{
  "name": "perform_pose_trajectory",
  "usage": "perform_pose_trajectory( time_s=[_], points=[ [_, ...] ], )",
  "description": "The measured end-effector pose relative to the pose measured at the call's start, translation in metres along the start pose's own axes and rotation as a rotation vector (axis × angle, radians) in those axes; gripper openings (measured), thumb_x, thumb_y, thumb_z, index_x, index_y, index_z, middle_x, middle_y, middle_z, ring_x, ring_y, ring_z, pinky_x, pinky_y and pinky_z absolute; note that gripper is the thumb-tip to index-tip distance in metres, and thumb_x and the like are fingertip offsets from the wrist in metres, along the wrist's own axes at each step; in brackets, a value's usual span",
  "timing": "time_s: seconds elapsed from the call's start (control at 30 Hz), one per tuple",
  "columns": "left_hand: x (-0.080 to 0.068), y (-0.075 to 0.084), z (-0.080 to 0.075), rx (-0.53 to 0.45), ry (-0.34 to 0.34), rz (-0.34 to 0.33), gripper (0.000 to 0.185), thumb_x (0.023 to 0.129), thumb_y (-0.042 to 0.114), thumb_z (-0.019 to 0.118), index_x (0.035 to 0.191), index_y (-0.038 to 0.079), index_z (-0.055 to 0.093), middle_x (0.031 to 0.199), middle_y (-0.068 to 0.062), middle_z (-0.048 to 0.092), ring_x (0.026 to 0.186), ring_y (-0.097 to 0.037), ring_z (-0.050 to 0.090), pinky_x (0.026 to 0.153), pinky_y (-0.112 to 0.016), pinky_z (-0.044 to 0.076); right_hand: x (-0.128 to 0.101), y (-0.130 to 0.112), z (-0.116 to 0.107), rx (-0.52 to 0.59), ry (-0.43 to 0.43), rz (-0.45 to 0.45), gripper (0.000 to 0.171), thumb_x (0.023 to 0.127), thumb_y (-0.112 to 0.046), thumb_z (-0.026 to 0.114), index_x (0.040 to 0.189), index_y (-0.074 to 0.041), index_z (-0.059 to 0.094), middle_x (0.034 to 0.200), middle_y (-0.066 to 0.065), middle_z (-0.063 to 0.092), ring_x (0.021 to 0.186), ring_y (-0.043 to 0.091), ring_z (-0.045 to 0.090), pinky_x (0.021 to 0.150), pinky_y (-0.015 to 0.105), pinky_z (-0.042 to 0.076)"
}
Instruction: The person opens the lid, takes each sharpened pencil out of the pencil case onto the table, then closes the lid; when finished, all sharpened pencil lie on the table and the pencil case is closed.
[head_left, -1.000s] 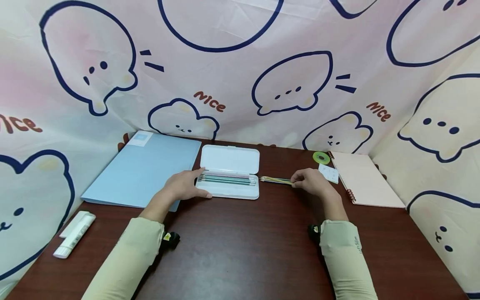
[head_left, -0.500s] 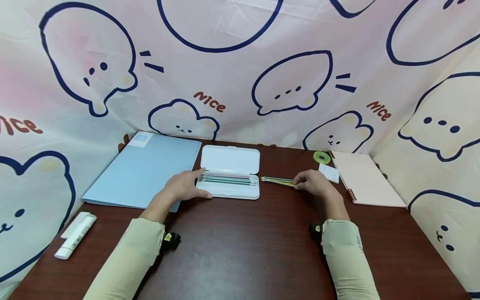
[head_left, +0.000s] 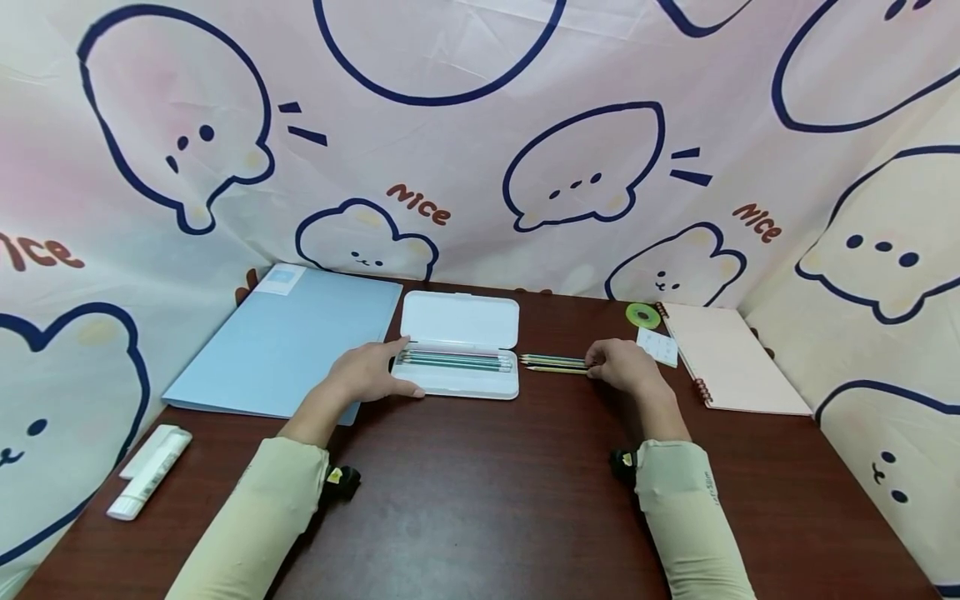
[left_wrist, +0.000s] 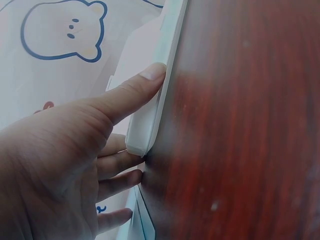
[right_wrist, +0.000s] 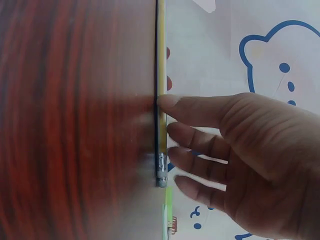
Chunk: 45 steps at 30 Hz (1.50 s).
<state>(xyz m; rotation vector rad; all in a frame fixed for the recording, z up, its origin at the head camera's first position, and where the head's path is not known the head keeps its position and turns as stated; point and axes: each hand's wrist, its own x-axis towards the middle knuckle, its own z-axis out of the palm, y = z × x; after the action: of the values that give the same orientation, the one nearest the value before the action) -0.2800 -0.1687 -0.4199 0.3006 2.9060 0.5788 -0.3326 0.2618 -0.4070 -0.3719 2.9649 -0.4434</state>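
Note:
An open white pencil case (head_left: 459, 321) lies on the table with several green pencils (head_left: 453, 360) and a reddish one in its tray. My left hand (head_left: 367, 369) holds the case's left end, thumb on the front edge and fingers at the side; in the left wrist view the thumb (left_wrist: 150, 75) presses the case wall. To the right of the case, several pencils (head_left: 553, 362), tips pointing left, lie nearly parallel. My right hand (head_left: 626, 364) pinches them near their eraser ends. In the right wrist view a yellow pencil (right_wrist: 162, 132) shows under the thumb, its eraser end exposed.
A blue folder (head_left: 300, 342) lies at the back left, with a white tube-shaped item (head_left: 150, 471) in front of it. At the right are a green tape roll (head_left: 642, 315), a small white card (head_left: 657, 347) and a spiral notebook (head_left: 735, 358). A printed curtain hangs behind the table.
The pencils at my right hand were crossed and bunched; now they lie more parallel, the front one set apart. The right hand shifted slightly to the right. My left hand stayed on the case.

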Motion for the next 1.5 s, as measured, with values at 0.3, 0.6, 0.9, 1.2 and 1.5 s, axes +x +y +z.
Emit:
perform_pose_trajectory(
  time_s=[0.3,0.6,0.9,1.2,1.5],
  points=[
    [0.0,0.0,0.0,0.0,-0.003,-0.009,0.105,0.08,0.064,0.076,0.16,0.012,0.032,0.151,-0.022,0.051,0.134,-0.04,0.051,0.104,-0.057,0.045,0.001,-0.009,-0.001,-0.017,0.054,0.033,0.009,0.091,-0.026,0.074,0.094,-0.018,0.071,0.097,0.005,0.071,0.081,0.024,0.059,0.07,0.042,0.048],
    [0.001,0.0,0.001,-0.002,-0.003,-0.001,0.106,0.08,0.065,0.076,0.16,0.011,0.032,0.151,-0.022,0.051,0.134,-0.039,0.052,0.104,-0.057,0.045,0.005,-0.011,0.002,0.002,0.012,0.063,0.016,0.092,-0.027,0.073,0.103,-0.016,0.07,0.105,0.008,0.07,0.089,0.026,0.059,0.077,0.047,0.049],
    [0.001,0.0,0.001,-0.003,0.004,-0.005,0.105,0.08,0.064,0.077,0.16,0.012,0.032,0.15,-0.021,0.052,0.132,-0.038,0.053,0.104,-0.056,0.046,0.01,-0.03,0.003,0.108,0.04,-0.039,0.021,0.095,-0.026,0.07,0.113,-0.015,0.072,0.108,0.008,0.072,0.092,0.025,0.061,0.081,0.044,0.051],
    [0.0,0.001,0.001,-0.005,0.003,-0.009,0.104,0.08,0.063,0.077,0.16,0.012,0.033,0.149,-0.022,0.052,0.13,-0.037,0.053,0.103,-0.056,0.046,0.018,-0.08,0.015,0.322,-0.004,-0.184,0.013,0.096,-0.026,0.07,0.106,-0.019,0.075,0.101,-0.002,0.071,0.09,0.02,0.057,0.078,0.035,0.047],
    [0.003,0.001,0.002,-0.009,0.0,-0.013,0.106,0.078,0.064,0.078,0.16,0.014,0.033,0.15,-0.02,0.052,0.131,-0.037,0.052,0.105,-0.056,0.045,0.022,-0.128,0.029,0.236,-0.092,-0.349,0.022,0.1,-0.025,0.064,0.118,-0.017,0.074,0.114,-0.002,0.074,0.102,0.015,0.064,0.091,0.038,0.053]
  ],
)
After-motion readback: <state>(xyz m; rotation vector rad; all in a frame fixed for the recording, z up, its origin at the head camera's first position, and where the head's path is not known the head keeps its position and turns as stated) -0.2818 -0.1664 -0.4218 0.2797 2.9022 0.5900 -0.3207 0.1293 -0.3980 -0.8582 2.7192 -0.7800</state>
